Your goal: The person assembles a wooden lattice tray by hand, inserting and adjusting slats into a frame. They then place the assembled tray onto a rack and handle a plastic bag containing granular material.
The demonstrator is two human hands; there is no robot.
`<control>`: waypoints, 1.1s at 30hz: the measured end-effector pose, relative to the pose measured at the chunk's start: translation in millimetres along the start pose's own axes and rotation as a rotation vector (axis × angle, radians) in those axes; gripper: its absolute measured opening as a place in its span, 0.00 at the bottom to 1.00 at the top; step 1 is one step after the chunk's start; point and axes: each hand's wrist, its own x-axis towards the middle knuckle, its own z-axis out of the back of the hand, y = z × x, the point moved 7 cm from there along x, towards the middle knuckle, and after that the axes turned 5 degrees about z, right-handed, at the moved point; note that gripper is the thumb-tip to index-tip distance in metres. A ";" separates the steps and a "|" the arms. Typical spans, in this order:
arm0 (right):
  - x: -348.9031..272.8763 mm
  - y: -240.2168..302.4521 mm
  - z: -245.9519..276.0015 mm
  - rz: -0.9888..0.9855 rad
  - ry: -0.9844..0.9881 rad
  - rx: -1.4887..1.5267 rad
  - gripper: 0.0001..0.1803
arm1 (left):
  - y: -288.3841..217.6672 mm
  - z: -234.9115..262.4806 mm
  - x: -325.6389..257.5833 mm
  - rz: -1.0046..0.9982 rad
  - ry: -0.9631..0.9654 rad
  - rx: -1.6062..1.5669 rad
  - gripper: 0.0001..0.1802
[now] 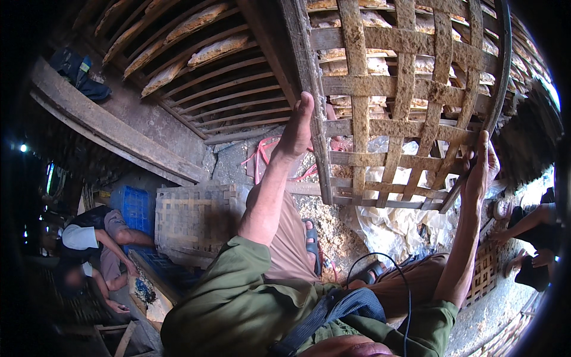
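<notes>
A woven bamboo tray (392,127) with a wooden frame is raised in front of me, its open lattice crusted with brown crumbs. My left hand (295,132) is closed on the left side rail, thumb along the outside and fingers partly hidden behind it. On the opposite side, my right hand (483,166) grips the lower part of the right rail. Through the lattice I see pale, crusty slabs lying in rows. More slabs (219,50) rest on a slatted wooden rack (238,101) to the upper left.
Crumpled plastic sheeting (404,235) and crumbs lie on the floor below the tray. Red strapping (259,157) is near the rack's foot. Another woven tray (190,217) and a blue crate (132,207) stand left. One person (89,238) sits left; another person (538,229) is at right.
</notes>
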 end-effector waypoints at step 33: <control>8.4 2.1 9.2 0.008 -0.060 -0.048 0.18 | -4.4 -25.0 8.0 -0.065 0.077 0.042 0.09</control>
